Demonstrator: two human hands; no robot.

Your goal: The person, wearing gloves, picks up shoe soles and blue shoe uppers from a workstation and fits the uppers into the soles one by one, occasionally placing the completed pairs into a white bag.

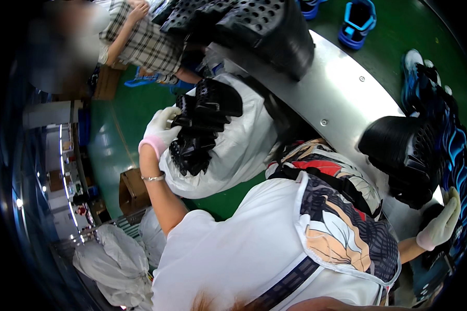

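Observation:
My left hand (pixel 163 128), in a white glove with a pink cuff, has its fingers curled on the edge of a black molded piece (pixel 184 120). That piece lies among several like it, some with rows of holes (pixel 218 98), on top of a full white sack (pixel 228 166). My right hand (pixel 441 223), also gloved, is at the far right with fingers stretched and nothing seen in it. It is beside a nested stack of black molded pieces (pixel 399 150) at the end of a metal table (pixel 342 85).
A larger black perforated stack (pixel 267 33) stands on the table's far part. Blue-and-black shoes (pixel 358 23) are beyond it, with a row of them (pixel 454 140) along the right. Another person in a checked garment (pixel 142 44) is at upper left. A cardboard box (pixel 133 192) and white bags (pixel 114 259) lie left.

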